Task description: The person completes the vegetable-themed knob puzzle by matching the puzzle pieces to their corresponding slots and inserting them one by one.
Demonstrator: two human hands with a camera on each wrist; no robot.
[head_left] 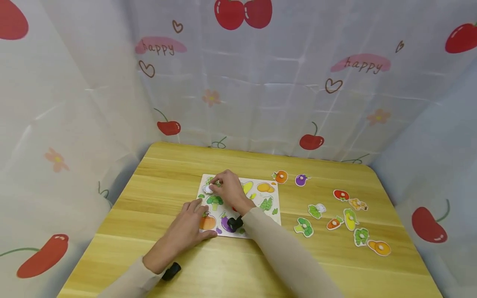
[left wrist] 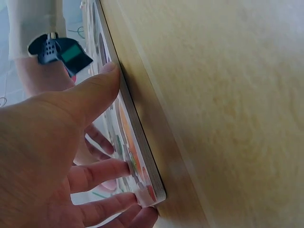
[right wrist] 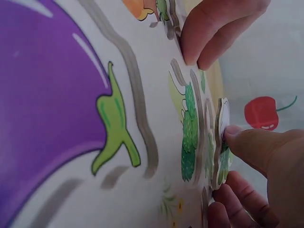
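Observation:
A flat puzzle board (head_left: 275, 219) with printed vegetables lies near the middle of the wooden table. Over its far left corner, my right hand (head_left: 230, 188) pinches a white-and-green vegetable puzzle piece (head_left: 207, 189). The right wrist view shows the thumb (right wrist: 244, 145) against the white end of that piece (right wrist: 221, 156), with its edge standing off the board. My left hand (head_left: 186, 225) rests at the board's near left corner, fingers spread. Its thumb (left wrist: 102, 85) lies along the board's near edge, and the fingertips touch the left side beside the printed pumpkin (head_left: 208, 222).
Loose vegetable pieces lie right of the board: a pumpkin (head_left: 281, 176), an eggplant (head_left: 301, 180), a tomato (head_left: 341, 195), broccoli (head_left: 304, 227), a carrot (head_left: 335, 222), corn (head_left: 350, 219) and several others. A printed curtain (head_left: 261, 124) hangs behind the table (head_left: 123, 248).

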